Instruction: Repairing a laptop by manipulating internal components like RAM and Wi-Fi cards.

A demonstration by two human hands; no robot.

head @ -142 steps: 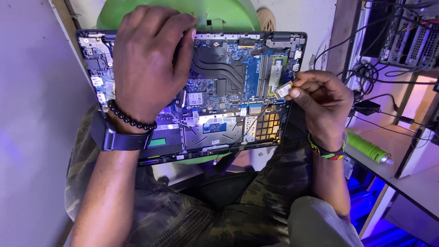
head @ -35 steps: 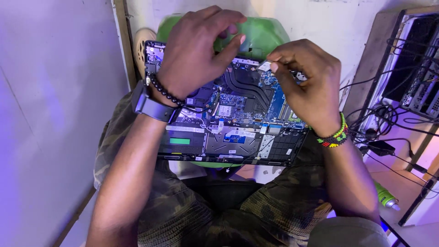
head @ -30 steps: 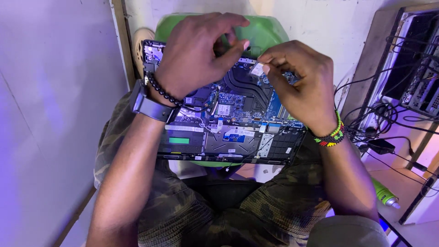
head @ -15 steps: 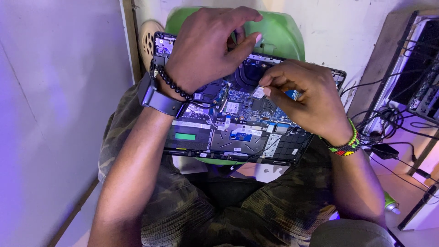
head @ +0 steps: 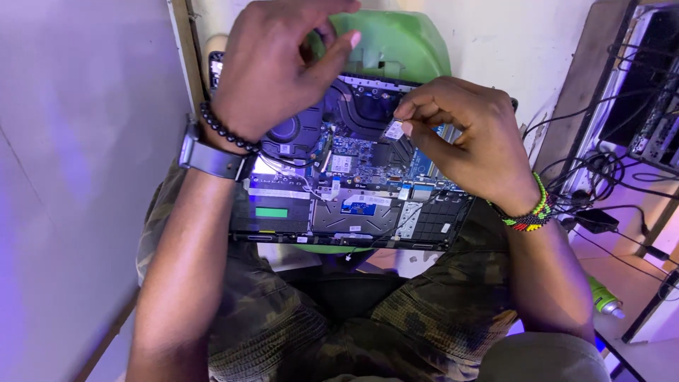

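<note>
Right hand [head: 470, 145] pinch grip shifted over board of opened black laptop [head: 353, 205], holding small white chip [head: 394, 130]. Left hand [head: 279, 64] lifted off laptop, fingers loosely curled, holding nothing visible.

Left hand [head: 272, 71]: bare, black bead bracelet [head: 225, 129] at wrist, dark grey watch strap [head: 210, 160] just behind it. Right hand [head: 463, 145]: bare, multicoloured beaded wristband [head: 532, 213], green, yellow, red, black. Forearms unsleeved. Camouflage trousers [head: 417, 325], olive and brown.

An opened laptop [head: 353, 205] lies across the lap at mid-frame, a chair [head: 396, 42] behind it at the top; cables [head: 601, 177] hang at the right, a can [head: 605, 297] at lower right
</note>
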